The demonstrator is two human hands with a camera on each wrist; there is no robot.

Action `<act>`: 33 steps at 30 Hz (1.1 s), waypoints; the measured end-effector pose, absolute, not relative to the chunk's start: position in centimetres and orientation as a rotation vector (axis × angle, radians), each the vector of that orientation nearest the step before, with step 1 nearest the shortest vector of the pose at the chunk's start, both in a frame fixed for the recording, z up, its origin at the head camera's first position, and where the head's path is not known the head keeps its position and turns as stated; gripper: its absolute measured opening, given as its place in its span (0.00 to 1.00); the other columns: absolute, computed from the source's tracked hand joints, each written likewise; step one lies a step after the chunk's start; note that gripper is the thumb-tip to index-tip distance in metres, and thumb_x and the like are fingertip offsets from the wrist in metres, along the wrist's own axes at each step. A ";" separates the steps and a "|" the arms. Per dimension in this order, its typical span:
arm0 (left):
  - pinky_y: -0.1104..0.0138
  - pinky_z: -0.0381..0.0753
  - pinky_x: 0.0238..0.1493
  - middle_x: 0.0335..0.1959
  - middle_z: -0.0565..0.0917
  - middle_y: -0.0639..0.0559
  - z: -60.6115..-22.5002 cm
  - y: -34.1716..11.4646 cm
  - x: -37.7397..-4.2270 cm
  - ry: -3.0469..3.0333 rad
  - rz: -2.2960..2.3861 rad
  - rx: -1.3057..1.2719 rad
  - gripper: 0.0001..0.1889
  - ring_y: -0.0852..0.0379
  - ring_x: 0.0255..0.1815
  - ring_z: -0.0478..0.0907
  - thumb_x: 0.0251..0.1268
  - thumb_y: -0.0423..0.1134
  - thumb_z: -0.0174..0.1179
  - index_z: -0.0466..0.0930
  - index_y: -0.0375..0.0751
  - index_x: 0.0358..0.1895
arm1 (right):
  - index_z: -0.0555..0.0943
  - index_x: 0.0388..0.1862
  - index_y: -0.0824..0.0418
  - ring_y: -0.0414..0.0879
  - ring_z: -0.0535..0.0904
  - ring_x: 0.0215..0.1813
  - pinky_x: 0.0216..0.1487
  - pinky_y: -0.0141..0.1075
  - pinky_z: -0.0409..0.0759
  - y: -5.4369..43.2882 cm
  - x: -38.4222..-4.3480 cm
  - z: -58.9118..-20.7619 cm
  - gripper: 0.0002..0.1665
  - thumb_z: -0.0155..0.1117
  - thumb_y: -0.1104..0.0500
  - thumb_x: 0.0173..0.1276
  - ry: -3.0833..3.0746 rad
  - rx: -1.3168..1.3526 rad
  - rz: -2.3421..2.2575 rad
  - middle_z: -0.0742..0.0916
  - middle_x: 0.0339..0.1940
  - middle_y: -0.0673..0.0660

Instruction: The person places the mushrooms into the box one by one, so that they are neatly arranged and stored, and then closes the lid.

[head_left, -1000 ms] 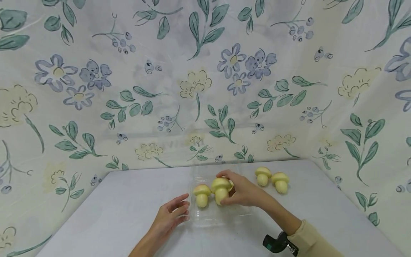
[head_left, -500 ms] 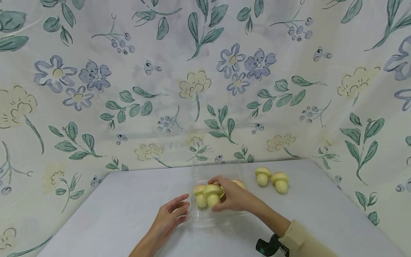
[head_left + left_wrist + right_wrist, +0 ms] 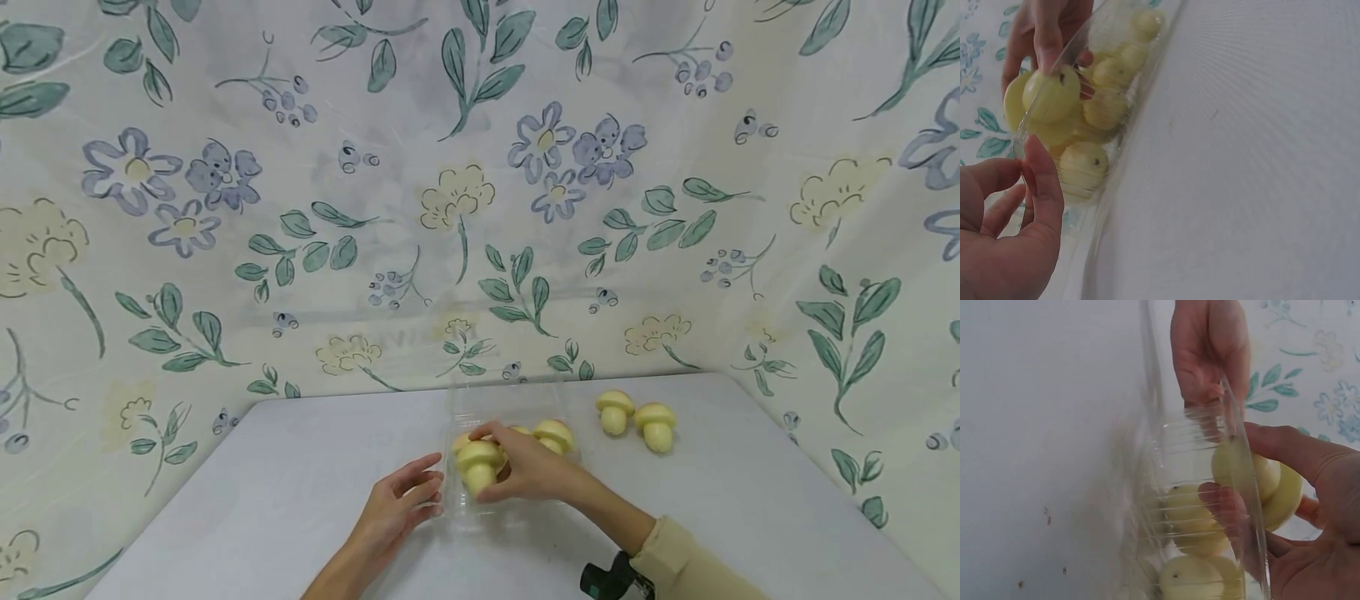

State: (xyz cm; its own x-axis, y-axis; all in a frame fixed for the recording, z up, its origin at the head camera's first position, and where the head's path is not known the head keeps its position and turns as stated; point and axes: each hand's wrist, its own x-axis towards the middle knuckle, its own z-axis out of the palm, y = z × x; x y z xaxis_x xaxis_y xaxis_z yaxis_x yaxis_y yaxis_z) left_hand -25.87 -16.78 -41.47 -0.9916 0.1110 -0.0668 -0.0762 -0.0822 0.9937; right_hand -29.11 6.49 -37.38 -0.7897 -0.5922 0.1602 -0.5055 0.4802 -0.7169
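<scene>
My right hand (image 3: pixel 528 467) grips a pale-yellow mushroom-shaped piece (image 3: pixel 478 462) by its side, low in the left front part of a clear plastic box (image 3: pixel 510 508). Its thumb is in front and its fingers reach behind the cap; the right wrist view has this mushroom (image 3: pixel 1272 481) just past the clear wall. Several more mushrooms, one of them a mushroom (image 3: pixel 557 435) at the right, sit in the box, partly hidden by the right hand. My left hand (image 3: pixel 401 500) stays at the box's left side, fingers loosely bent, fingertips right at the wall and rim in the left wrist view.
Two mushrooms stand side by side on the white table (image 3: pixel 300 483) to the right of the box: a back mushroom (image 3: pixel 615 410) and a front mushroom (image 3: pixel 657 427). A floral curtain (image 3: pixel 375 250) hangs behind the table. A dark wrist camera (image 3: pixel 611 577) sits at the right sleeve.
My right hand has carried its mushroom left and toward me, in front of the one at the left. A mushroom at the box's right has come into sight. The left hand has kept its place.
</scene>
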 end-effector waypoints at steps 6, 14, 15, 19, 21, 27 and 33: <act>0.70 0.84 0.41 0.46 0.78 0.52 -41.5 -16.8 -25.9 2.038 2.211 0.033 0.30 0.59 0.41 0.76 0.67 0.33 0.61 0.65 0.32 0.70 | 0.73 0.61 0.54 0.40 0.82 0.39 0.41 0.26 0.81 6.1 -29.0 -37.9 0.35 0.77 0.57 0.56 2.539 -0.984 -1.248 0.82 0.56 0.57; 0.71 0.84 0.41 0.46 0.77 0.53 -41.6 -16.8 -25.8 2.017 2.214 0.049 0.30 0.60 0.41 0.75 0.66 0.33 0.61 0.65 0.32 0.71 | 0.75 0.59 0.55 0.42 0.82 0.42 0.41 0.25 0.81 6.0 -28.9 -37.9 0.30 0.76 0.58 0.58 2.548 -1.015 -1.198 0.83 0.55 0.58; 0.71 0.84 0.41 0.46 0.77 0.53 -41.6 -16.8 -25.8 2.015 2.216 0.048 0.30 0.60 0.41 0.75 0.66 0.33 0.61 0.64 0.32 0.71 | 0.75 0.59 0.55 0.42 0.82 0.44 0.42 0.25 0.82 6.1 -28.9 -37.9 0.30 0.76 0.57 0.58 2.554 -1.023 -1.185 0.83 0.54 0.57; 0.71 0.84 0.41 0.46 0.78 0.52 -41.5 -16.8 -25.8 2.018 2.218 0.039 0.30 0.59 0.41 0.75 0.67 0.32 0.61 0.65 0.32 0.71 | 0.76 0.58 0.53 0.42 0.81 0.49 0.44 0.24 0.81 6.1 -29.0 -37.8 0.28 0.75 0.56 0.59 2.561 -1.037 -1.132 0.83 0.54 0.54; 0.70 0.84 0.41 0.46 0.78 0.52 -41.5 -16.8 -25.8 2.025 2.215 0.034 0.30 0.58 0.41 0.75 0.67 0.32 0.61 0.65 0.32 0.70 | 0.76 0.58 0.52 0.43 0.80 0.51 0.44 0.23 0.81 6.2 -29.0 -37.7 0.28 0.74 0.56 0.60 2.549 -1.037 -1.125 0.83 0.55 0.53; 0.70 0.84 0.41 0.47 0.78 0.51 -41.5 -16.8 -25.8 2.032 2.210 0.037 0.29 0.58 0.41 0.76 0.67 0.32 0.61 0.65 0.33 0.70 | 0.77 0.60 0.50 0.42 0.80 0.52 0.44 0.22 0.81 6.3 -29.0 -37.5 0.28 0.73 0.55 0.61 2.537 -1.031 -1.116 0.83 0.55 0.52; 0.70 0.84 0.41 0.46 0.78 0.51 -41.4 -16.8 -25.8 2.029 2.211 0.042 0.30 0.59 0.41 0.76 0.67 0.33 0.61 0.65 0.32 0.70 | 0.78 0.59 0.52 0.41 0.83 0.46 0.43 0.23 0.81 6.4 -29.2 -37.3 0.27 0.74 0.55 0.61 2.562 -1.029 -1.119 0.85 0.54 0.55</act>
State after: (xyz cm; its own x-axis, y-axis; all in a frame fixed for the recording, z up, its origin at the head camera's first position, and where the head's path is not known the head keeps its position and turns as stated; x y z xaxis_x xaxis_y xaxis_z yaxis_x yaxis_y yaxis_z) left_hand -25.83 -16.77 -41.43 -0.9898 0.1217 -0.0743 -0.0845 -0.0808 0.9931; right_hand -29.19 6.35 -37.33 -0.7498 -0.6510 0.1186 -0.5293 0.4825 -0.6979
